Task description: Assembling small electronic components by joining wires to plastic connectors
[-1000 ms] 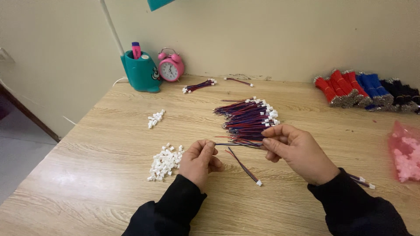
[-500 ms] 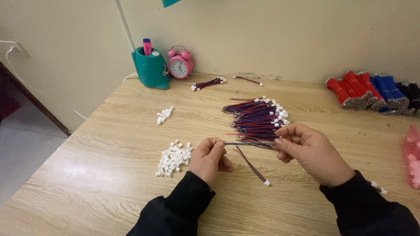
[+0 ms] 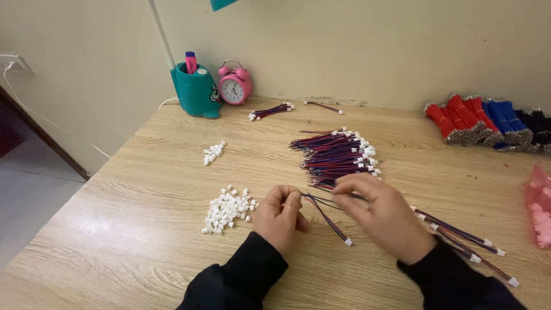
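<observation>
Pink bag [image 3: 539, 212] cut by right edge; wire ends hidden under fingers [image 3: 350, 186].

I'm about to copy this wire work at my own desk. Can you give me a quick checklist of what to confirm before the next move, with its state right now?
1. Left hand pinches the wire end: ok.
2. Right hand on the same wire: ok.
3. White connectors beside the left hand: ok.
4. Wire pile just past the hands: ok.
5. Connector in the left grip: cannot tell, fingers hide it.
6. Table bare in front of the left hand: ok.
</observation>
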